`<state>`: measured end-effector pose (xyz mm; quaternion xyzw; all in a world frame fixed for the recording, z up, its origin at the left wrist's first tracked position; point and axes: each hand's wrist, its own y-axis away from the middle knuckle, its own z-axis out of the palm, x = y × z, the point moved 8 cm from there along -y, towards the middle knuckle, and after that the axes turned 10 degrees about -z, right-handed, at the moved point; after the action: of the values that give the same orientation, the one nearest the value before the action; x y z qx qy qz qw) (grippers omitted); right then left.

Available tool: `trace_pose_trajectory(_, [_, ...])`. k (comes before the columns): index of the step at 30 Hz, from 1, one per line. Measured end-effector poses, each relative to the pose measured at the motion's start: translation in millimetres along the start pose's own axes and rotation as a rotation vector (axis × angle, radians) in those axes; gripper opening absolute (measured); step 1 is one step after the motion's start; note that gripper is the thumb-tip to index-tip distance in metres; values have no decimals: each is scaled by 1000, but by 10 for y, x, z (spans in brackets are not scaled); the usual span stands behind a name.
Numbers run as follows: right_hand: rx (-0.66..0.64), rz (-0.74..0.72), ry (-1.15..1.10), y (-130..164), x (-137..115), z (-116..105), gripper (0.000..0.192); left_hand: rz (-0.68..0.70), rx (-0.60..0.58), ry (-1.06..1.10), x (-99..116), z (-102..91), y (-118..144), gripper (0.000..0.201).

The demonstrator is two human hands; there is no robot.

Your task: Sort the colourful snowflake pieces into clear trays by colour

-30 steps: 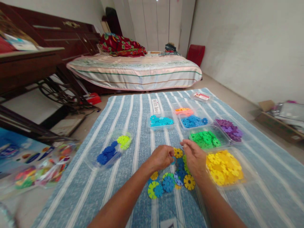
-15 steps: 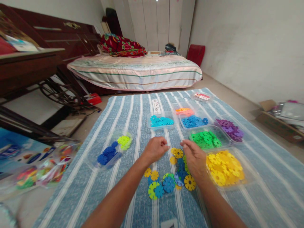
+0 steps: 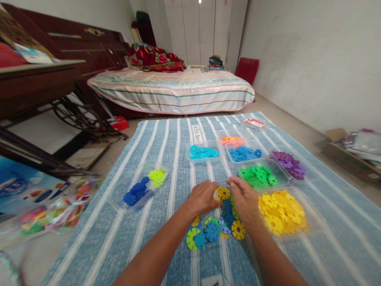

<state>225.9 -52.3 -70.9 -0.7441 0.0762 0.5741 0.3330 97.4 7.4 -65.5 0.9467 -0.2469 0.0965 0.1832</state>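
A chain of joined notched plastic discs [image 3: 211,231], yellow, lime and blue, lies curved on the striped cloth between my forearms. My left hand [image 3: 204,197] is at the chain's upper end, thumb and fingers closing around a yellow disc [image 3: 218,195] there. Another yellow disc [image 3: 224,193] shows just right of these fingertips. On the other side of the chain, my right hand [image 3: 244,198] has its fingers bent together beside the lime and blue discs; what they pinch, if anything, is hidden. A larger yellow disc [image 3: 238,230] lies below this hand.
Clear tubs hold loose discs: yellow [image 3: 282,212], green [image 3: 258,176], purple [image 3: 288,163], blue [image 3: 244,153], orange [image 3: 232,140] and turquoise [image 3: 204,153]. To the left, another tub [image 3: 119,204] has dark blue and lime discs. A lidded box [image 3: 254,122] stands at the far edge.
My left hand has moved right and down from above the cloth to the yellow discs, covering part of the chain's left end. My right hand has stayed almost in place.
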Motion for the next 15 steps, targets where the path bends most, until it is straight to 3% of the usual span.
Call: trace_pose_trajectory(15, [-22, -16, 44, -31, -89, 27, 22, -5, -12, 41, 20, -101, -124, 9])
